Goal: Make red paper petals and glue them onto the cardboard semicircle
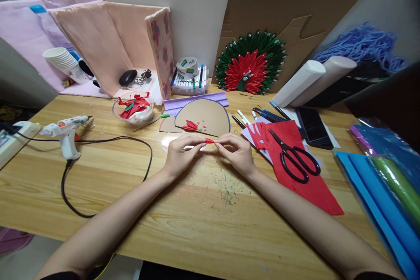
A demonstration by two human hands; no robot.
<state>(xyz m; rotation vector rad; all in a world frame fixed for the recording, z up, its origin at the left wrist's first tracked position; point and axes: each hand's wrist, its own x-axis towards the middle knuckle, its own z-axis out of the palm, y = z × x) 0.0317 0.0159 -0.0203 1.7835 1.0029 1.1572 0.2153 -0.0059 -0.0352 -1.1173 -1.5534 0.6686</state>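
Observation:
Between my two hands is a small red paper petal [209,141], pinched at each end. My left hand [183,151] has thumb and forefinger closed on its left end. The fingertips of my right hand [236,152] grip the other end. Just behind them lies a rounded cardboard piece [203,111] with a blue edge, and on it rest several red petals [190,125] and tiny scraps. Right of my right hand, black-handled scissors [295,159] lie on a sheet of red crepe paper [284,140] with cut strips at its left side.
A white glue gun [67,135] stands left, its black cord looping across the table. Behind are a clear bowl [133,116] of red scraps, a box of markers [190,83] and a green-and-red paper peacock [251,63]. A phone [313,127] and wrapped paper rolls [387,188] lie right.

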